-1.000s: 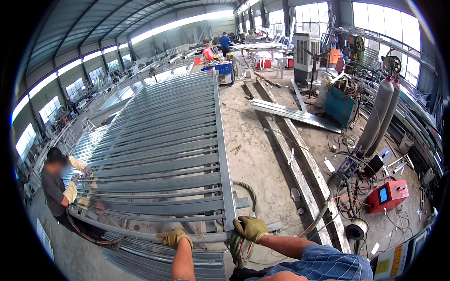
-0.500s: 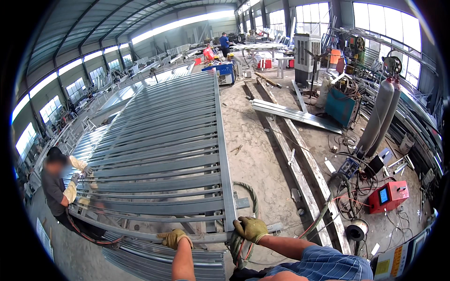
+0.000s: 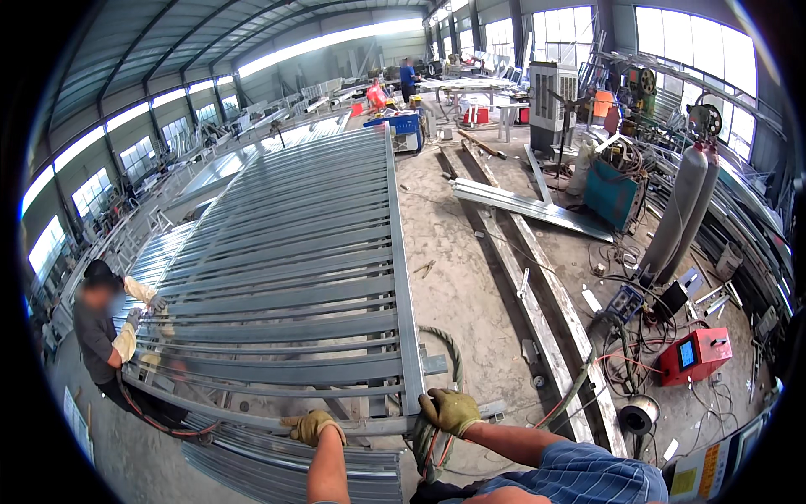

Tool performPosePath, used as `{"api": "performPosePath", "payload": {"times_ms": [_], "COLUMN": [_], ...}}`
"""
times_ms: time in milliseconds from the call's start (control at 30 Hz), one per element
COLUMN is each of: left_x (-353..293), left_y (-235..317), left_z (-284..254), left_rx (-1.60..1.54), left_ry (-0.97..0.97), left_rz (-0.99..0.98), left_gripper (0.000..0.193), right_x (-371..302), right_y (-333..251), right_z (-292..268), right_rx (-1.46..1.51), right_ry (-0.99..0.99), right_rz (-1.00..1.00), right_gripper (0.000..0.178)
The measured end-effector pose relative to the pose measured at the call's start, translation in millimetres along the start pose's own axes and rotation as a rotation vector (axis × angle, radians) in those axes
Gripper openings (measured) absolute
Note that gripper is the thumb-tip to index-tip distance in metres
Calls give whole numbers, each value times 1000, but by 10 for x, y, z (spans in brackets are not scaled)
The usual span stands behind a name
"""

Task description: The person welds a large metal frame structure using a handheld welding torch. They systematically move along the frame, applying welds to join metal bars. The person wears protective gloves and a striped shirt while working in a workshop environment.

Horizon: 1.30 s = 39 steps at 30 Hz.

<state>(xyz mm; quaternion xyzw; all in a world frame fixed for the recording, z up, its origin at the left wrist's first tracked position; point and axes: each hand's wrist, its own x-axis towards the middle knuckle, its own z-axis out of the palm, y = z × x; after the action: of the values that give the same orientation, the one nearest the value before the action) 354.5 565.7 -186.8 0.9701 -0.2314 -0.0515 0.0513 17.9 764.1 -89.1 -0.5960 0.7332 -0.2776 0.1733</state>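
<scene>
A large grey metal frame (image 3: 406, 319) with many parallel slats stretches away from me. My left hand (image 3: 312, 427), in a yellowish work glove, is closed over its near rail. At the near right corner, my right hand (image 3: 449, 412), gloved the same way, is wrapped over the frame's end. A coil of green and red hose (image 3: 431, 449) hangs just below that hand. Both hands' fingertips are partly hidden. On the left, a co-worker (image 3: 101, 336) in pale gloves leans over the slats, with a small bright glow at their hands.
Loose metal profiles (image 3: 294, 472) lie below the near rail. To the right are long beams (image 3: 537, 311), a red machine with a screen (image 3: 697, 354), a wire spool (image 3: 640, 413), gas cylinders (image 3: 677, 210) and tangled cables. Another person (image 3: 408, 80) stands far back.
My hands have stayed on the frame. The glow at the co-worker's hands is brighter. The far person in blue has shifted slightly and changed posture.
</scene>
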Motion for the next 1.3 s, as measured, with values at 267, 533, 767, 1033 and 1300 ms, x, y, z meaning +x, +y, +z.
{"api": "performPosePath", "payload": {"times_ms": [267, 533, 767, 1033, 1300], "left_x": [-547, -408, -462, -482, -437], "left_y": [31, -68, -50, -52, -16], "left_z": [-600, -480, -521, -588, -490], "left_rx": [-106, -165, -171, -145, -105], "left_ry": [-145, -83, -81, -123, -104], "left_rz": [30, 66, 77, 72, 70], "left_gripper": [97, 99, 100, 104, 107], "right_x": [-16, 7, -4, 3, 5], "right_y": [94, 96, 80, 46, 89], "right_z": [-16, 54, 11, -44, 22], "right_rx": [-10, -7, 2, -1, -10], "right_ry": [44, 26, 30, -22, 34], "right_rz": [6, -8, -6, 16, -2], "right_gripper": [58, 59, 59, 57, 56]}}
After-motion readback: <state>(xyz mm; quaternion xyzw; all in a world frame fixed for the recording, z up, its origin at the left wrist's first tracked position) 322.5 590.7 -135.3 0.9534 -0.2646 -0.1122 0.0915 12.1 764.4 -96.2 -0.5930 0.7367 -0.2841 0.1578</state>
